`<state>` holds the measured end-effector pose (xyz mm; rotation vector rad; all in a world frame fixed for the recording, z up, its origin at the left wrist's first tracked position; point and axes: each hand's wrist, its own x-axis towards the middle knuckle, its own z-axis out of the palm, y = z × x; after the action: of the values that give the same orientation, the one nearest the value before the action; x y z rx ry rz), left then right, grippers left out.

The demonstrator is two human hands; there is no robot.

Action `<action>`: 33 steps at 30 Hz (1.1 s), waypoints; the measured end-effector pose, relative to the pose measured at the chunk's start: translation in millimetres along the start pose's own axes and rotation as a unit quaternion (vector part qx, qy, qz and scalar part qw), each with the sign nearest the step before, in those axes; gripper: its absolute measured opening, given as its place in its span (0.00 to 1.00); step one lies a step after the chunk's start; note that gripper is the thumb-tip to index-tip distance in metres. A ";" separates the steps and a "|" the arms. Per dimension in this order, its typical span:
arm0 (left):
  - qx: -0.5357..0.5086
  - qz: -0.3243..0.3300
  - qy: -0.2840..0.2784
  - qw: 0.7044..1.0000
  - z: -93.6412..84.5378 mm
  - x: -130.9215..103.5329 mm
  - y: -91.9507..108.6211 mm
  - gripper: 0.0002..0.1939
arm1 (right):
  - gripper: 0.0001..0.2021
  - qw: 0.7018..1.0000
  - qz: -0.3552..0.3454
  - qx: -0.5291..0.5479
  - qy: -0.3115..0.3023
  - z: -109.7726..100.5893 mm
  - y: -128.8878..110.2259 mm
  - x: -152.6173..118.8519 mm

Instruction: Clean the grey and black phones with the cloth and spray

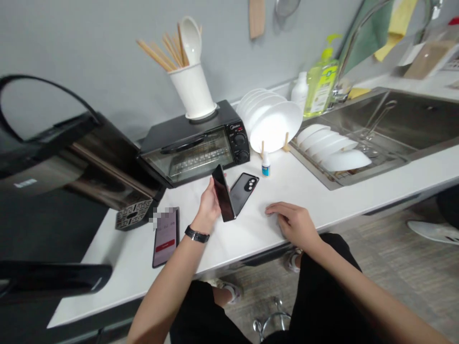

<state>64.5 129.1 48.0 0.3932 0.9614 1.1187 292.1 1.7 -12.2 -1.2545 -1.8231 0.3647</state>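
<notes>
My left hand (209, 203) is wrapped round a black smartphone (223, 193), tilted up off the counter with its dark screen facing right. Right behind it, a phone case (245, 189) with round camera cutouts lies on the white counter. My right hand (296, 220) rests by the counter's front, index finger stretched out and thumb apart below, with nothing visible in it. A small white bottle (265, 165) with a blue label stands beyond the case, between my hands. To the left of my left wrist lies a second phone (166, 237), its screen lit with a red button.
A black toaster oven (195, 152) bears a white utensil holder (193, 91). Upright plates (274, 126) stand on a rack beside it. The sink (405, 160) holds bowls (346, 160) at the right. A black machine (107, 167) occupies the left. Soap bottle (321, 91) behind the sink.
</notes>
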 end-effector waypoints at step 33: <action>0.071 -0.060 -0.176 0.980 41.2 2.7 -19.6 0.15 | 0.24 0.996 0.066 0.051 -0.027 1.1 -6.6 10.7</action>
<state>109.5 130.8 56.1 0.6187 0.7420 0.8379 286.0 8.2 -3.3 -1.3074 -1.7484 0.5620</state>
